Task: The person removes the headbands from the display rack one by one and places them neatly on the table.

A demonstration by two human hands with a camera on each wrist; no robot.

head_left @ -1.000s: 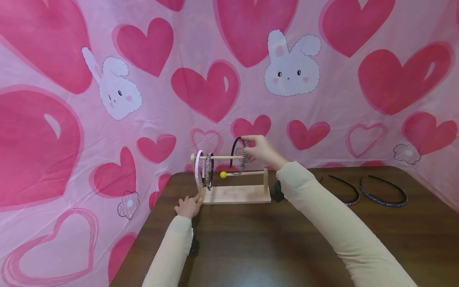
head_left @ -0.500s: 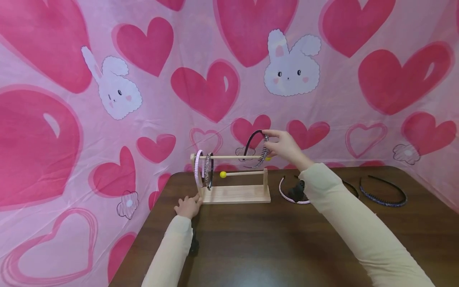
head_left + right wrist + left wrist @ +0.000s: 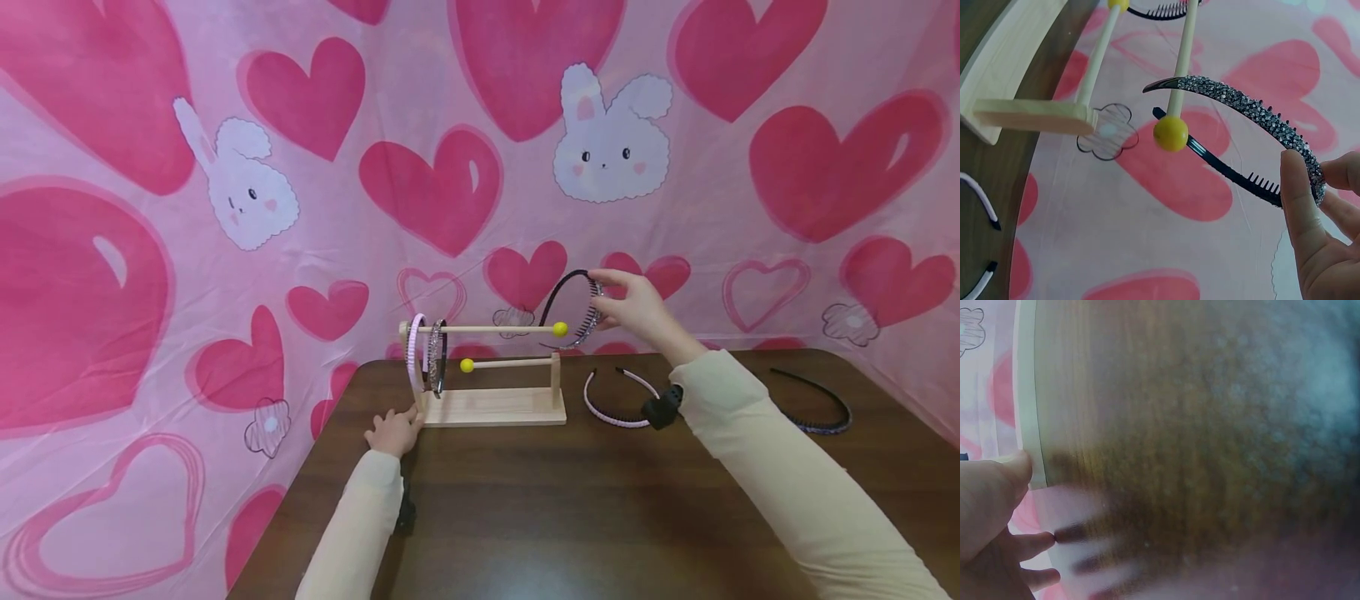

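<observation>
My right hand [image 3: 633, 304] pinches a silver glitter headband [image 3: 1250, 106] with black teeth between thumb and fingers. The headband hangs tilted at the right end of the wooden stand's upper rod [image 3: 487, 329]. In the right wrist view its two ends lie on either side of that rod, close to the yellow ball [image 3: 1170, 134] at its tip. At the left end of the stand's base [image 3: 495, 406], my left hand [image 3: 393, 432] rests with fingers spread, thumb against the wood [image 3: 1030, 412]. A pink headband [image 3: 415, 354] and a glitter one [image 3: 435, 358] hang at the upper rod's left end.
Right of the stand, a pink headband [image 3: 611, 417] lies on the brown table [image 3: 525, 500]. A dark blue one [image 3: 832, 425] lies farther right, partly behind the right sleeve. The shorter lower rod [image 3: 513, 362] ends in another yellow ball [image 3: 467, 365]. A heart-patterned cloth [image 3: 420, 83] hangs behind.
My right hand has moved the glitter headband rightward along the upper rod to its end, exposing the rod's yellow ball and the pink headband on the table. My left hand has stayed put.
</observation>
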